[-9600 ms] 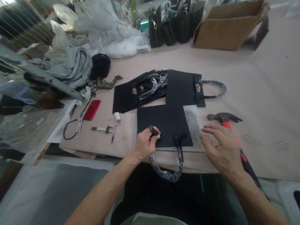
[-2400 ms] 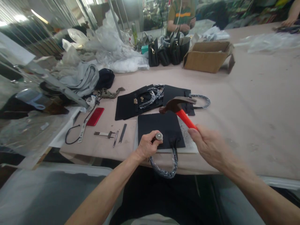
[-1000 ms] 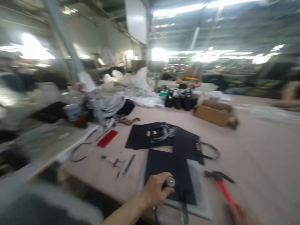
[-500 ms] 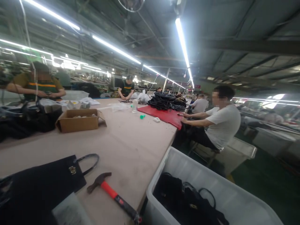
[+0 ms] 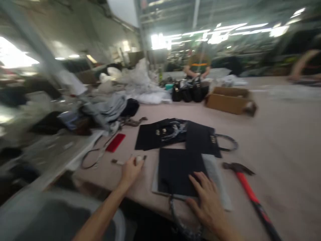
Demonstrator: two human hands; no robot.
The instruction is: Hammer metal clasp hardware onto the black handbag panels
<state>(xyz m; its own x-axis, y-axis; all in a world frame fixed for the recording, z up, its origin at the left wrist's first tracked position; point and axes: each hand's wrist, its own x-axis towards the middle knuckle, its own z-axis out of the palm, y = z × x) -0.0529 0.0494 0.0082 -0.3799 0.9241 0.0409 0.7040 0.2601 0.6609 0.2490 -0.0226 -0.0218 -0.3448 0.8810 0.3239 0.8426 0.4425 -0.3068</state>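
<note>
My left hand [image 5: 130,171] is closed at the table's near side, with a small pale, dark-tipped object [image 5: 139,160] at its fingers. Blur hides what kind of thing it is. A short pale stick [image 5: 117,162] shows just left of the knuckles; I cannot tell whether both are one piece. My right hand [image 5: 207,195] rests with spread fingers on a black bag panel [image 5: 179,170]. Under that panel lies a greyish-white sheet [image 5: 222,187], and a wrapped handle loop [image 5: 179,214] hangs toward me. A claw hammer [image 5: 245,187] with a red and black handle lies to the right.
More black bag pieces [image 5: 150,135] with handles lie beyond the panel. A red flat object [image 5: 115,142] and a cord [image 5: 86,160] are at left. Further back stand a cardboard box [image 5: 225,100], black bags [image 5: 187,92], white plastic wrapping [image 5: 142,83] and a co-worker [image 5: 198,65].
The view has swung left and down from the far table and white bin to the near workplace. Both my hands are now in view; the hammer appears farther right.
</note>
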